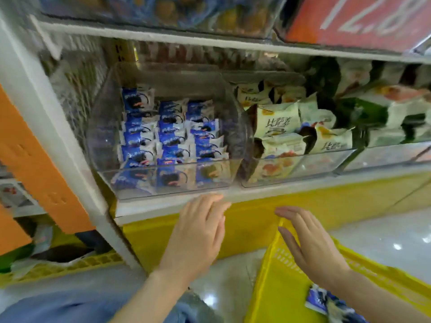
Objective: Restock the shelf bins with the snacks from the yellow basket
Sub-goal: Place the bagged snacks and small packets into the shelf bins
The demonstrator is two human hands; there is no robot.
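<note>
Below the white shelf [163, 206], the left hand [198, 231] and right hand [310, 248] hover flat, fingers straight and close together, holding nothing. Blue snack packets [168, 136] fill the clear bin [102, 127] above. Loose packets [319, 299] lie in the yellow basket [279, 287] under the right wrist.

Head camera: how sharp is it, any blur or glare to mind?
Head view: motion blur smears the upper shelf and red sign; the blue packets in the clear bin are soft but recognisable; lights glare off the floor; the orange panel's edges look jagged.
</note>
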